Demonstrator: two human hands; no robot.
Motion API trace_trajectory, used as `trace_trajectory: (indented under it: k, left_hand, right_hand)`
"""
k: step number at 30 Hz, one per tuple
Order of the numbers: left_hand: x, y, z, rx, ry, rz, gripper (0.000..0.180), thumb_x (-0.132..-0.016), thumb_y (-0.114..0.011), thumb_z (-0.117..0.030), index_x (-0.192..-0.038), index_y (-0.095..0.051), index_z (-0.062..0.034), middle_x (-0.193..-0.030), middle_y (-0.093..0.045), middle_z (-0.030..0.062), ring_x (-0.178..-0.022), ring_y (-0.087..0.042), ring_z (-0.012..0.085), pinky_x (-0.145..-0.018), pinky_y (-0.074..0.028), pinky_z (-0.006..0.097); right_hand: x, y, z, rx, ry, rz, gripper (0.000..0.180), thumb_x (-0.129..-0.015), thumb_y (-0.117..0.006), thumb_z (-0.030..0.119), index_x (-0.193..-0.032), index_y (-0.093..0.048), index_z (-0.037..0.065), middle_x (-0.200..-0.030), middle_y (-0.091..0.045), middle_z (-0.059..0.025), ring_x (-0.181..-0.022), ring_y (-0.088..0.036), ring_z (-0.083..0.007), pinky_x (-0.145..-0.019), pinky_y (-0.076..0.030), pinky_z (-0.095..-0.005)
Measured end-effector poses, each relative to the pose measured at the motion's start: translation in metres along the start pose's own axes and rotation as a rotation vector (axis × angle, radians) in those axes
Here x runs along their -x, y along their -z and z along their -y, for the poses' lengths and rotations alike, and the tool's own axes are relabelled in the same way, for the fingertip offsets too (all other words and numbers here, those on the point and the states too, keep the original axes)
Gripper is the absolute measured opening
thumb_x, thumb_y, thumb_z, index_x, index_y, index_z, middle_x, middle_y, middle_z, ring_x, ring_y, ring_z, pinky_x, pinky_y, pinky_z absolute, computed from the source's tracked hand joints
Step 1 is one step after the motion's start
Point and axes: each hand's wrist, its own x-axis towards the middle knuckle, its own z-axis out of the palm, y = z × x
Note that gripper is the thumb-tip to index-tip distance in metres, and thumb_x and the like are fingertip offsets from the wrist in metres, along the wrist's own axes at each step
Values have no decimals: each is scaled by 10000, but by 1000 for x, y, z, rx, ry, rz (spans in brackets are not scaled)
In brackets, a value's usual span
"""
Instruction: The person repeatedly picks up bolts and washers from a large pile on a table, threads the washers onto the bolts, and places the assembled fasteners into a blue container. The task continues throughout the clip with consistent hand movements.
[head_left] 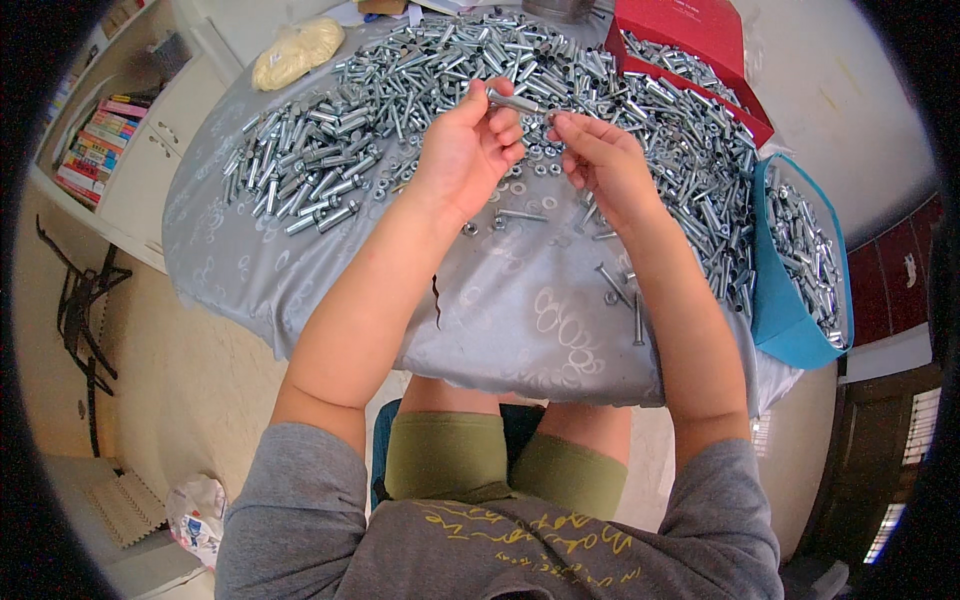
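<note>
Metal bolt: silver bolt (515, 102) up between your two hands, above the near edge of the heap, lying crosswise, right end slightly lower.
Left hand: your left hand (467, 145), thumb and forefinger closed on the bolt's left end, other fingers curled, palm partly showing.
Right hand: your right hand (607, 165), thumb and fingertips pinched at the bolt's right end; whether a nut sits there too, too small to tell.
Hands together?: apart, linked only by what you're holding.
Heap: loose bolts (450, 70) spread over the far half of the table, ahead of you and round to your right.
Small parts: nuts and washers (515, 188) scattered below your hands; single bolt (523, 215) lying flat among them.
By right forearm: a few stray bolts (639, 320) and a nut (611, 298).
Red box: open red box (752, 122), far right, bolts inside.
Blue bin: blue bin (790, 325), right edge, filled with bolts.
Cloth: shiny grey tablecloth (480, 345), ring pattern, draped over the near edge.
Far left: pale yellow bag (298, 52) beside the heap.
</note>
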Motion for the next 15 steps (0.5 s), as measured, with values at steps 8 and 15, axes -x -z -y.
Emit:
trace_trajectory:
  k: [8, 15]
  left_hand:
    - [-2, 4, 4, 28, 19, 2, 253, -910, -312, -279, -908, -452, -69, -605, -360, -27, -573, -346, 94, -520, -316, 234]
    - [-1, 5, 4, 23, 23, -20, 244, -908, -313, -284, -912, -438, -74, -602, -362, -33, -564, -347, 87, -518, -314, 229]
  right_hand:
    - [2, -5, 2, 18, 8, 2, 270, -812, -538, 201, -1007, -570, 17, -864, -620, -51, -503, -471, -51, -431, -351, -172]
    - [5, -7, 6, 96, 71, 75, 283, -822, -515, 174, -1051, -551, 12, -884, -623, -52, -511, -475, -47, -425, -352, -164]
